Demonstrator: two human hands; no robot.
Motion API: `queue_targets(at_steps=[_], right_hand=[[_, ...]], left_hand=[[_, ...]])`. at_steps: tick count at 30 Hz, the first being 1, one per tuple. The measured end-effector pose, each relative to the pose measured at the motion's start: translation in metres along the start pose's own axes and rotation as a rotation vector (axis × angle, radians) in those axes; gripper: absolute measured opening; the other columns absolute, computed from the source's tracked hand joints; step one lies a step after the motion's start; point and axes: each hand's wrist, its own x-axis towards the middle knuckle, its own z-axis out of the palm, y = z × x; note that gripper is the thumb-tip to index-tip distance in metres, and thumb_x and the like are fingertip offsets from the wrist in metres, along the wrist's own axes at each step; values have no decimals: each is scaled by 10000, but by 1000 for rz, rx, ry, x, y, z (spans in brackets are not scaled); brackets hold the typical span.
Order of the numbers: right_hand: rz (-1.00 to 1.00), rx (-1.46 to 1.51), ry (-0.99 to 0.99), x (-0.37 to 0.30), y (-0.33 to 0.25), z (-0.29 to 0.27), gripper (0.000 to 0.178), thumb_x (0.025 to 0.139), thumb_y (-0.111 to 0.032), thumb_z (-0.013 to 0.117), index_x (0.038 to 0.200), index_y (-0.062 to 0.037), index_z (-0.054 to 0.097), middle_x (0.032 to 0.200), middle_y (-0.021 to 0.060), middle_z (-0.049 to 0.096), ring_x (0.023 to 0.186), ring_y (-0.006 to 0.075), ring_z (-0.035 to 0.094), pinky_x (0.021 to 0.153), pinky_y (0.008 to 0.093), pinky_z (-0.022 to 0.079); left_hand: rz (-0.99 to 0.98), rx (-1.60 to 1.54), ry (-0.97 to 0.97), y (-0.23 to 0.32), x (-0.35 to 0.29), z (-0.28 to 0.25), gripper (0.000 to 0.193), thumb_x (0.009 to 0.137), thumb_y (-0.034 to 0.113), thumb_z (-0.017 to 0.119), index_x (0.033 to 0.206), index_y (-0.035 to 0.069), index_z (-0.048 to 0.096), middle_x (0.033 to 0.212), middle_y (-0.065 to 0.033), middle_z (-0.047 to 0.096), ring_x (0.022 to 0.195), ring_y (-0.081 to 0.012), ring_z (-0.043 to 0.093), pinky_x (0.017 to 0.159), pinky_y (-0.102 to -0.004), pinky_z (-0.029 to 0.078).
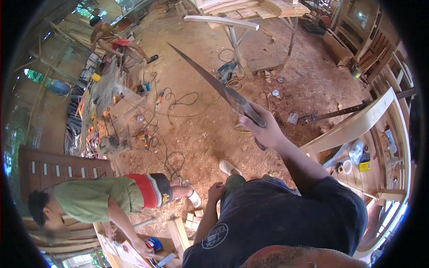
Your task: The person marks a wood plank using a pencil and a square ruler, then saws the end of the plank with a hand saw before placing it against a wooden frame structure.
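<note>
My right hand is wrapped round the handle of a handsaw. Its long tapering blade points up and away to the left, clear of any wood. My left hand hangs low beside my left thigh, fingers curled in, and nothing shows in it. Just left of that hand, a co-worker in a green shirt bends over a wooden workpiece. The co-worker's hand is by a blue power tool.
Cables and power tools lie over the dirt floor. Ahead stands a trestle stacked with planks. To the right is a curved wooden frame with a white cup. Another person sits far left. Wood offcuts lie near my feet.
</note>
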Motion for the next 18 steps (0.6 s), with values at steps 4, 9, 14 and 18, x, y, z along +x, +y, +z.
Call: queue_targets(at_steps=[4, 9, 14, 18], right_hand=[[164, -302, 218, 40, 47, -28, 658, 982, -312, 742, 1517, -7, 510, 1226, 147, 718, 1137, 217, 674, 1006, 366, 509], [394, -787, 317, 108, 122, -55, 637, 904, -404, 756, 1415, -59, 594, 1195, 293, 713, 1158, 490, 656, 975, 522, 533], [729, -893, 416, 132, 205, -86, 578, 902, -423, 741, 1329, -47, 642, 1163, 288, 724, 1136, 486, 675, 970, 529, 534], [899, -907, 485, 135, 242, -87, 559, 886, -429, 742, 1296, -56, 677, 1157, 280, 734, 1141, 467, 687, 978, 518, 540]], left_hand=[[25, 137, -84, 0, 89, -30, 522, 929, 429, 706, 1306, 68, 731, 1191, -173, 780, 1126, -311, 744, 999, -429, 561], [166, 157, -297, -38, 223, -126, 392, 969, 391, 655, 1187, 90, 782, 1112, -154, 793, 1093, -295, 750, 951, -435, 571], [179, 411, -243, 28, 341, -215, 354, 961, 358, 662, 1062, 45, 793, 942, -129, 780, 860, -257, 736, 767, -411, 577], [2, -167, -184, 126, 424, -277, 345, 983, 363, 651, 1024, 45, 778, 840, -77, 739, 714, -188, 686, 620, -347, 535]])
